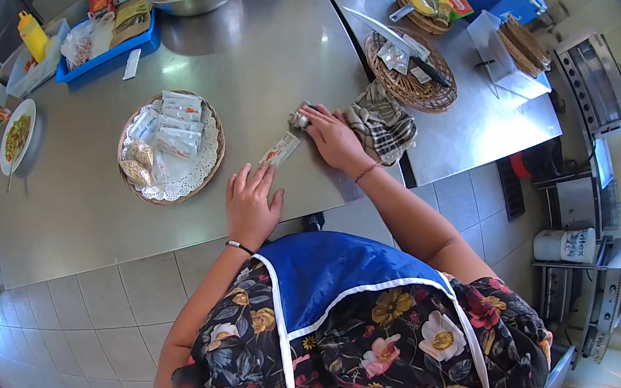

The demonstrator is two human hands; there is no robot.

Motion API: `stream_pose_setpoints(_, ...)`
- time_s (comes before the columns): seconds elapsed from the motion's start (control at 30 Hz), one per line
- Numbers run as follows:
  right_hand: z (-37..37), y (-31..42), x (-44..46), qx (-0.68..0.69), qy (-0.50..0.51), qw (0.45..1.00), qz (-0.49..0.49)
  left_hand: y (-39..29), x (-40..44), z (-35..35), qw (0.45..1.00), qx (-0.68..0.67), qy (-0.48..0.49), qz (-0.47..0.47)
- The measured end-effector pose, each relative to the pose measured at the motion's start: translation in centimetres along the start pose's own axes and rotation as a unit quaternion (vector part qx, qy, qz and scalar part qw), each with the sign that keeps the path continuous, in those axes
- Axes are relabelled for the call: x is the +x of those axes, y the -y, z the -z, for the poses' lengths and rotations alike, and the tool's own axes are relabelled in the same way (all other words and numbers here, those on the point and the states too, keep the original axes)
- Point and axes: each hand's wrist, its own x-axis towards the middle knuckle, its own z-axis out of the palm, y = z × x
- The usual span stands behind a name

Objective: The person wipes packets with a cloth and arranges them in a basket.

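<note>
On the steel table, my left hand (251, 203) lies palm down with its fingers spread, fingertips at the lower end of a long printed packet (280, 151). My right hand (333, 138) rests on a crumpled part of a checkered cloth (379, 124), fingers stretched out together over it. Most of the cloth spreads to the right of that hand. Left of both hands stands a round wicker basket (220, 153) lined with a white doily, holding several white packets (177, 138) and small bags of brown bits (136, 171).
A second basket (441, 96) at the right holds a black-handled knife (429, 71) and small packets. Farther back are a blue tray (112, 57), a steel bowl (195, 4) and a yellow bottle (33, 36). A plate of food (18, 136) sits far left.
</note>
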Motion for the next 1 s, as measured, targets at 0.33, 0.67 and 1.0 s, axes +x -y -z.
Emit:
stream_pose_setpoints(0.33,-0.2,0.6,-2.2,-0.013,-0.035,0.997,0.070,-0.1,1.4,0.7,1.000,0.002,-0.004,0.012)
stream_pose_setpoints(0.67,0.6,-2.5,-1.7,0.032,-0.065,0.996,0.053,1.0,3.9,-0.2,0.997,0.052,-0.045,-0.035)
stream_pose_setpoints(1.0,0.6,-2.1,-1.8,0.026,-0.077,0.995,0.052,0.6,5.4,1.2,0.999,0.030,-0.035,0.000)
